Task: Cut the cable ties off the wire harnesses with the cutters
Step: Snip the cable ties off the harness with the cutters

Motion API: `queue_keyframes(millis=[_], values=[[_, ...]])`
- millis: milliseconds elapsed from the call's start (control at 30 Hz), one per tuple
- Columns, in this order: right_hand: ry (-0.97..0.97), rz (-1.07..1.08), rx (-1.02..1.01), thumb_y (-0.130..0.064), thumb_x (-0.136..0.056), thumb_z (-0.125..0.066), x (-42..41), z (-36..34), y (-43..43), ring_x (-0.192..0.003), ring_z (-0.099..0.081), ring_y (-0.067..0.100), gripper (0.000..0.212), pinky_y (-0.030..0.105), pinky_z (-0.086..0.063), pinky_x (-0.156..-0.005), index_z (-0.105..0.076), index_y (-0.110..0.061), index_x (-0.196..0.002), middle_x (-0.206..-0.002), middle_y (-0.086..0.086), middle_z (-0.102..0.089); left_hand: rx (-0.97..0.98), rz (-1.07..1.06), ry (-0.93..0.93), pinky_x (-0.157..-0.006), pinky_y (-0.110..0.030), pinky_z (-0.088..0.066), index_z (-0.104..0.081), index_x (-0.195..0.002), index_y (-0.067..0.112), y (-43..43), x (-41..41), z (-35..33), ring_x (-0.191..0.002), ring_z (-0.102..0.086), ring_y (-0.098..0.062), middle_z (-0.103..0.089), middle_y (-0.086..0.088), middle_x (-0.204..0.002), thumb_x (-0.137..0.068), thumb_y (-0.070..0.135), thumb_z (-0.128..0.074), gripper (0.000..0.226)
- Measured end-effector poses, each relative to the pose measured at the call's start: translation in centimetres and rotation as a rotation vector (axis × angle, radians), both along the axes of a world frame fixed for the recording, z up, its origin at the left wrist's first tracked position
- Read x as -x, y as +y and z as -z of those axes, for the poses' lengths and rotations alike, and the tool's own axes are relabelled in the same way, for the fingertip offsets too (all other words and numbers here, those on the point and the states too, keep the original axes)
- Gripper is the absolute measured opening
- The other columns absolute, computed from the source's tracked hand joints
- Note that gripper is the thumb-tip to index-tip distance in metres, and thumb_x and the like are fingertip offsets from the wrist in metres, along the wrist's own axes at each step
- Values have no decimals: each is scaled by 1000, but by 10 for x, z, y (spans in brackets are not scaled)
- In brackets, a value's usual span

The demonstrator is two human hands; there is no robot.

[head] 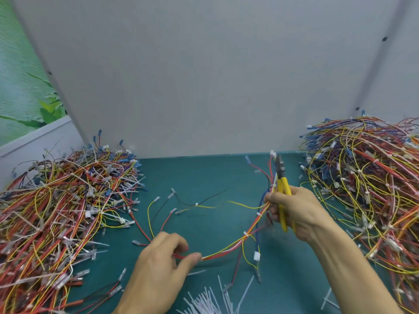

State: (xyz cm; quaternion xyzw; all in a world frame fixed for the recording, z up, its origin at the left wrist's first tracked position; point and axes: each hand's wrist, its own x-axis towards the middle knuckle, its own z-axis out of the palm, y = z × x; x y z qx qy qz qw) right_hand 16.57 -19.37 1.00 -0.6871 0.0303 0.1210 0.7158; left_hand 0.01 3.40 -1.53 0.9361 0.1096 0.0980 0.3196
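Before you stands a pale grey back panel (pixel 204 75), and beside it at the left edge is a strip of green leafy print (pixel 22 87) cut off by the frame. Your teal work mat (pixel 204 177) is mostly hidden at both sides. A heap of wire harnesses on your right (pixel 367 177) runs out of view, and a heap of loose wires and cut ties on your left (pixel 56 211) does the same. Between them one wire harness (pixel 229 248) arcs across the mat from your left hand (pixel 163 259) up to your right hand (pixel 294 214). Your left hand pinches the red and orange strands between thumb and forefinger, while its other fingers are curled under and hidden. Your right hand is wrapped round the yellow handles of the cutters (pixel 282 193), whose dark nose points up and away, alongside the harness's upper end. The jaw tips are too small and blurred to tell if they are parted. The harness passes just beside your right thumb, and you cannot tell whether the thumb is holding it. White cable ties are still on the bundle, one (pixel 246 234) at the fork and another (pixel 258 214) higher up. A white connector (pixel 256 256) hangs on a blue lead below. A sheaf of cut tie tails (pixel 204 300) lies near the bottom edge, partly cropped.
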Motion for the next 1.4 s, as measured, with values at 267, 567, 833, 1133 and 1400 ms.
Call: queue_keyframes(millis=[267, 567, 833, 1133, 1400], values=[[28, 73, -368, -1, -87, -62, -2, -59, 7, -46, -61, 14, 9, 24, -52, -44, -62, -3, -78, -57, 7, -64, 1731, -254, 244, -62, -44, -59, -45, -113, -11, -39, -25, -18, -87, -69, -43, -66, -31, -107, -69, 30, -67, 64], [-173, 164, -301, -1, -83, -66, 3, -76, -20, -48, -62, 17, 7, 26, -55, -49, -62, -5, -79, -60, 7, -66, 1832, -275, -266, -77, -34, -58, -74, -72, 8, 11, -75, -37, -75, -71, -18, -73, -6, -81, -96, 15, -47, 36], [-373, 262, -213, -13, -86, -68, -3, -73, -22, -52, -62, 11, 11, 21, -52, -49, -67, -11, -75, -58, 3, -64, 1458, -68, -522, -68, -32, -60, -59, -97, 18, 46, -95, -72, -82, -73, -19, -73, 2, -89, -93, -3, -45, 26], [-408, 283, -195, -7, -86, -67, -19, -53, -7, -50, -54, 13, 12, 24, -47, -48, -66, -11, -75, -65, 6, -68, 1260, -100, -511, -63, -27, -60, -61, -105, 16, 47, -111, -66, -78, -73, -18, -74, -3, -92, -93, -1, -49, 23], [-292, 85, -142, 5, -80, -68, -25, -30, 4, -57, -56, 22, 8, 34, -49, -54, -68, -3, -82, -66, 14, -62, 1169, -125, -405, -61, -26, -59, -60, -109, 17, 33, -121, -37, -74, -72, -19, -75, -4, -92, -91, -1, -53, 27]])
